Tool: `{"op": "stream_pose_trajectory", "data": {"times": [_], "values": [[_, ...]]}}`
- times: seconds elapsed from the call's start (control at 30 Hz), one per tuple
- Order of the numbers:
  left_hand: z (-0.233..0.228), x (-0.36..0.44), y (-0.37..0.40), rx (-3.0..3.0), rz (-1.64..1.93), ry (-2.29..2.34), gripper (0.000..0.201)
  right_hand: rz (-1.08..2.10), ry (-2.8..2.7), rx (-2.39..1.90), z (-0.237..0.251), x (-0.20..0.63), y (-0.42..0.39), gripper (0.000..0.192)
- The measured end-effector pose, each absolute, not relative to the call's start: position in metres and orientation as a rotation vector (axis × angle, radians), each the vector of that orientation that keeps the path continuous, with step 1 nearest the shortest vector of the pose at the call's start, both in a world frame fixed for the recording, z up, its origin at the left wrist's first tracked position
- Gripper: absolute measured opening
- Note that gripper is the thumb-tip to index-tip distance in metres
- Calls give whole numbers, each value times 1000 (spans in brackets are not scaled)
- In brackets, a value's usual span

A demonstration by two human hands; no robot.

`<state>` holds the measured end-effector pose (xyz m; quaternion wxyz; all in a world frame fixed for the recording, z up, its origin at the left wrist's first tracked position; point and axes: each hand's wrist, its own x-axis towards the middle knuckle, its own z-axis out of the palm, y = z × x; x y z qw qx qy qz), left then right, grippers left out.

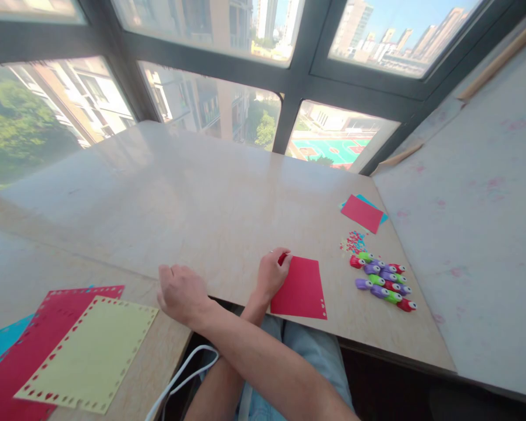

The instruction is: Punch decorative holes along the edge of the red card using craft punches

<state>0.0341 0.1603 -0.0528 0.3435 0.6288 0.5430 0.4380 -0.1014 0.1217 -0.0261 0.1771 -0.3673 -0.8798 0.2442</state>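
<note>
From my remote feed, I see the left hand (pixel 272 275) pinching a small red object (pixel 282 258) at the top-left corner of the red sheet (pixel 300 292), the right hand (pixel 182 292) half-curled, contents hidden.

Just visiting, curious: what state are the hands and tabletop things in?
Left hand: closed around a red object
Right hand: loosely curled, palm hidden
Small red sheet: flat, holes lower right
Yellow sheet: holes around edges
Large red sheet: partly covered
Blue sheet: mostly covered
Paper bits: scattered
Colorful punches: clustered
Stacked cards: red over blue
</note>
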Motion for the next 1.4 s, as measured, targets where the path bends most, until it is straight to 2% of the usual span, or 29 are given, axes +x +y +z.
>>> {"op": "stream_pose_trajectory", "data": {"times": [0.1,0.17,0.27,0.4,0.63,0.73,0.9,1.2,1.4], "values": [[-54,33,161,1625,1130,1416,15,1121,-2129,-1094,-25,-88,122,47],[-55,32,161,1635,1121,1408,14,1486,-1713,-1112,-23,-75,122,52],[-55,31,162,1633,1126,1396,14,1991,-988,-969,-13,-47,118,46],[-53,32,163,1633,1108,1394,12,2236,-504,-669,7,7,103,42],[-53,33,163,1627,1114,1400,13,2179,-504,-759,7,103,62,36],[-52,33,162,1629,1111,1411,15,2046,-525,-858,2,137,49,42],[-52,32,162,1659,1105,1417,16,1748,-570,-1056,-5,181,41,35],[-52,32,163,1686,1076,1449,17,1561,-618,-1087,-17,206,37,35],[-50,33,162,1680,1073,1457,17,1382,-874,-1123,-18,213,31,43]]}}
